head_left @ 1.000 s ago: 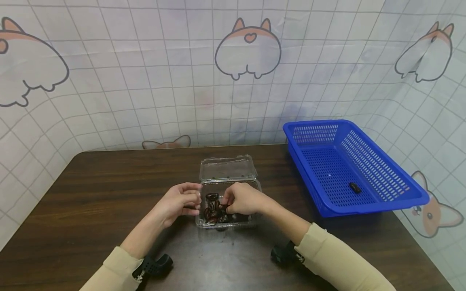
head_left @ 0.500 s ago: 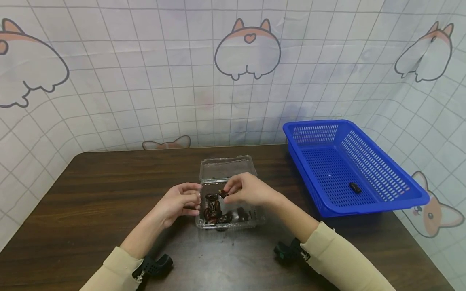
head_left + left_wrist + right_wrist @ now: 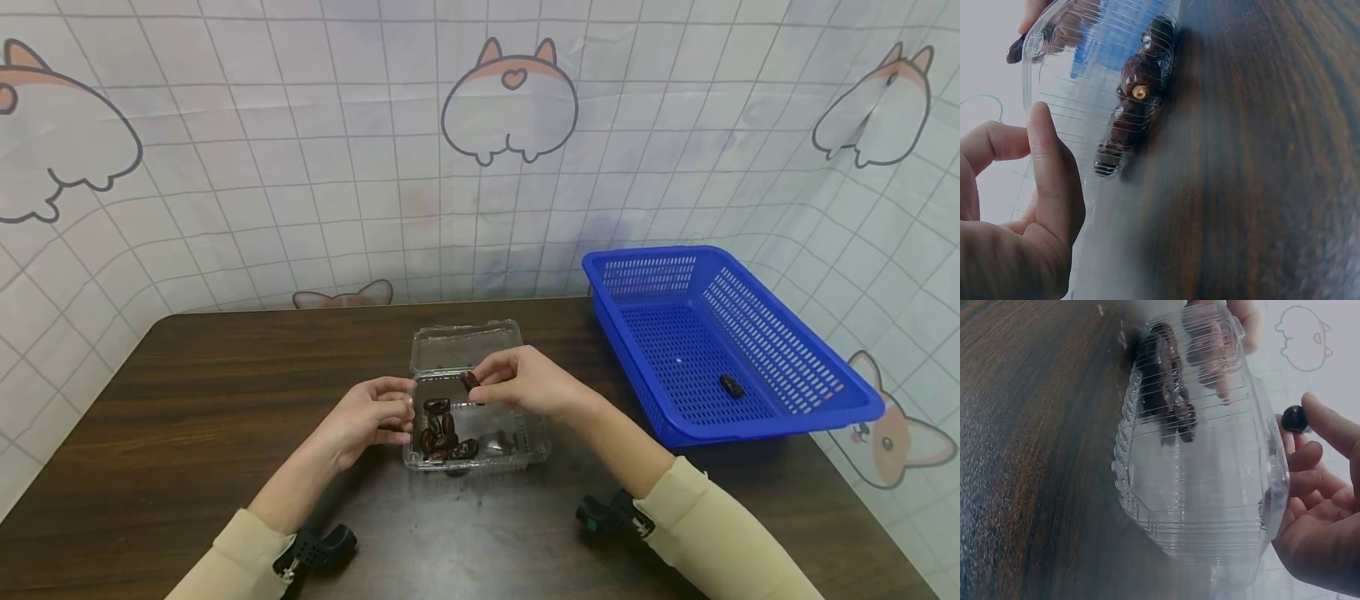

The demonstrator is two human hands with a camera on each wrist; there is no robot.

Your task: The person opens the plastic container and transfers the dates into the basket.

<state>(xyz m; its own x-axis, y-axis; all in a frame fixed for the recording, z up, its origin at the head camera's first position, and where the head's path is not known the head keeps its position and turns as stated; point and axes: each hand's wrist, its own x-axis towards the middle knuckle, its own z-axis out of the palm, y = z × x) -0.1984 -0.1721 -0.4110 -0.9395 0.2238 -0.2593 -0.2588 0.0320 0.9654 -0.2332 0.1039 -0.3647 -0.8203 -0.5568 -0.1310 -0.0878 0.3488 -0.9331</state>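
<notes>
A clear plastic clamshell box (image 3: 520, 458) lies with its lid (image 3: 468, 348) folded back, and several glossy dark brown dates (image 3: 446, 423) are bunched in its left part. My right hand (image 3: 528, 387) pinches one date (image 3: 469, 380) between thumb and fingers, raised over the back of the box. That date (image 3: 1294, 418) shows beyond the rim in the right wrist view. At the box's left side, my left hand (image 3: 369, 417) rests its fingertips against the wall. The thumb (image 3: 1050, 162) stands along the clear side in the left wrist view.
To the right stands a blue perforated plastic basket (image 3: 622, 354) with a single date (image 3: 731, 386) on its floor. The dark wooden table (image 3: 225, 375) meets a white tile-patterned cloth (image 3: 337, 150) at the back. Each wrist wears a black device.
My right hand has come up out of the box with a date, moving up and slightly right. The right side of the box now shows. My left hand has stayed in place.
</notes>
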